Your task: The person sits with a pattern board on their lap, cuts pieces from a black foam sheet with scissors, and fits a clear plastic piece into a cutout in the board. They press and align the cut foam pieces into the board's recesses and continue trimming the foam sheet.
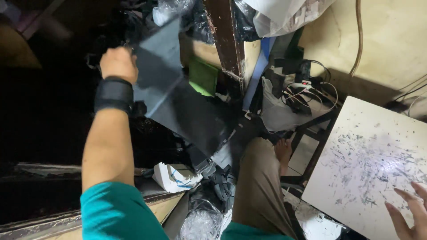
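My left hand (118,63), with a black wrist strap below it, reaches out to the upper left and grips the top edge of a large dark grey sheet (178,104). The sheet hangs down and to the right over a cluttered floor. My right hand (411,213) shows at the bottom right corner, fingers spread and empty, resting at the edge of a white work board (369,164) covered in dark scratch marks. My leg in tan trousers and bare foot (283,151) are below the sheet.
A dark wooden post (225,38) stands upright behind the sheet. A green piece (203,76), tangled cables (307,91), plastic wrap (200,222), crumpled white paper (175,177) and dark scraps litter the floor. A dark bench edge (40,195) lies at left.
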